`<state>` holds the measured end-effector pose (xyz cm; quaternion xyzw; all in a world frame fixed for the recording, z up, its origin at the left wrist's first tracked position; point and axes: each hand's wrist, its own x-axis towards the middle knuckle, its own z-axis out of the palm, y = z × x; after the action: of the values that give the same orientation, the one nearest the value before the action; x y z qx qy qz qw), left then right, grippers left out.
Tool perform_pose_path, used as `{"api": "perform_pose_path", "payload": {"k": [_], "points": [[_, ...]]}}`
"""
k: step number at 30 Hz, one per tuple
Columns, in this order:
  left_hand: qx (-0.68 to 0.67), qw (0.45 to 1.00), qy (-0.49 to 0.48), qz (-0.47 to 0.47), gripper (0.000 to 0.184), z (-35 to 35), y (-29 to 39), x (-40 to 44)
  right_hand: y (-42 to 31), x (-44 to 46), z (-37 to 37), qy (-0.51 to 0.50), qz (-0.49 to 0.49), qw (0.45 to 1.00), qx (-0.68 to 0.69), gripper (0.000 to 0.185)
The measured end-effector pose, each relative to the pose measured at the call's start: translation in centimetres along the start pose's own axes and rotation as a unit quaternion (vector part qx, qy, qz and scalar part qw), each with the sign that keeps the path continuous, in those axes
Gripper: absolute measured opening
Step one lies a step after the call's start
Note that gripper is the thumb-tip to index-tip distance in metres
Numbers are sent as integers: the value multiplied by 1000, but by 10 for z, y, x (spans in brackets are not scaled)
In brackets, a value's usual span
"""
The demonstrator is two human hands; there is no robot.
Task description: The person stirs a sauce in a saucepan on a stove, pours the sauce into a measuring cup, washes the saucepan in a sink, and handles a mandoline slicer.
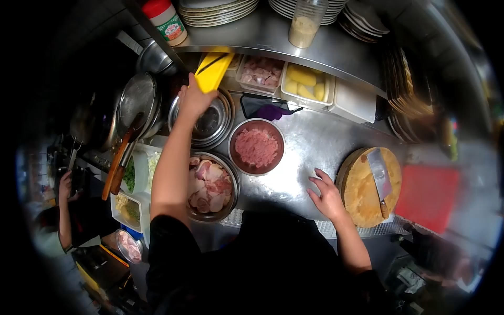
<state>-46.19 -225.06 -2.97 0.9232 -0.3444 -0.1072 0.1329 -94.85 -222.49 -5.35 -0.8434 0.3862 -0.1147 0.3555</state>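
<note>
My left hand (195, 100) reaches to the back left, its fingers closed on the near end of a bright yellow box-like thing (211, 80) with a dark stripe. Its exact kind I cannot make out. Below that hand stand stacked steel bowls (227, 123). My right hand (327, 195) hovers over the counter, fingers apart, holding nothing. To its right, a cleaver (379, 176) with a wooden handle lies on a round wooden chopping block (357, 184). Minced meat (256, 148) fills a steel bowl (232, 143) between my arms, and a larger bowl holds raw meat pieces (210, 184).
White tubs under the shelf (336, 44) hold cut meat (261, 71) and peeled potatoes (304, 81). Plates (218, 13) and a red-lidded jar (167, 23) stand above. A strainer (137, 97) sits left. A red board (428, 198) lies right. Another person's hand (65, 185) shows far left.
</note>
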Motion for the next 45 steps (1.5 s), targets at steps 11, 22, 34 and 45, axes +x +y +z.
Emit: {"api": "perform_pose_path", "payload": {"k": [11,22,34,45], "points": [[-72,972,54,215,102,0,48,-248,-63,56,30,-93,185,718,665,42],[-165,933,-113,299,86,114,117,-347,28,-28,16,103,369,619,685,22],[-632,647,-379,-194,50,206,139,-351,79,-38,30,78,427,556,709,36],[-660,613,-385,-199,52,209,136,-348,82,-37,30,52,442,480,756,48]]}}
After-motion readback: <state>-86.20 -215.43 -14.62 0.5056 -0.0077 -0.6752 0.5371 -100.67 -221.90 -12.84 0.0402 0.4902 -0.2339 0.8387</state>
